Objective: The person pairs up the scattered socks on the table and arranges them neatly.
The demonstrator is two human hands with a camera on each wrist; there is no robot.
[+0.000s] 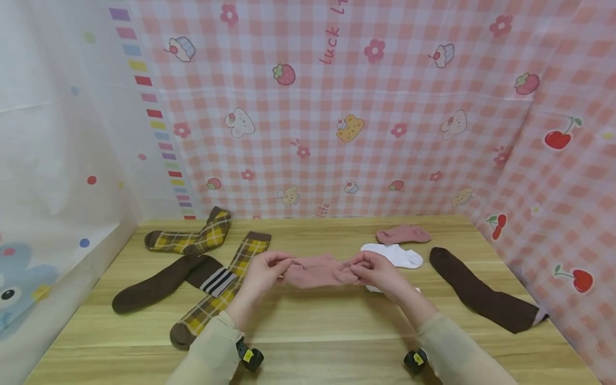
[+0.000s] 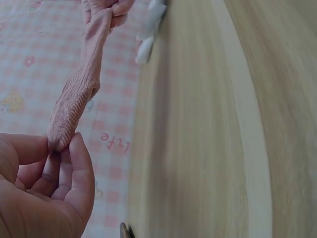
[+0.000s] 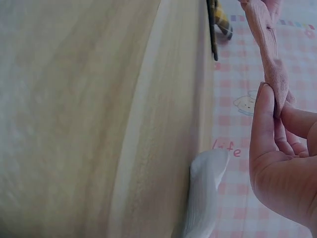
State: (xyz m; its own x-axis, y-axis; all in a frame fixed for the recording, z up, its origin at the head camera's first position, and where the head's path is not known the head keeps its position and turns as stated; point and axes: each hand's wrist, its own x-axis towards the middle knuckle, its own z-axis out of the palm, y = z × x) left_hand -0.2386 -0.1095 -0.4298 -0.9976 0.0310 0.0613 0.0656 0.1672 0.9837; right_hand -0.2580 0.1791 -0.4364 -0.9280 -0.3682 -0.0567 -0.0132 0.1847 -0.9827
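A pink ribbed sock [image 1: 317, 271] is stretched sideways between both hands, held up over the table. My left hand [image 1: 263, 271] pinches one end between thumb and fingers, and the left wrist view shows the sock [image 2: 74, 106] bunched at those fingertips. At the other end, my right hand [image 1: 377, 270] pinches the sock the same way; its thumb and fingertips meet on the fabric in the right wrist view. Behind the right hand lies a white sock [image 1: 397, 255], with more white fabric partly hidden under that hand. A second pink sock [image 1: 403, 234] rests farther back.
Left on the wooden table [image 1: 317, 342] are a yellow plaid sock [image 1: 212, 235], another plaid sock [image 1: 250, 251] and a dark brown striped sock [image 1: 154, 286] overlapping it. A dark brown sock [image 1: 481, 294] lies at right. Patterned cloth [image 1: 308, 107] hangs behind the table.
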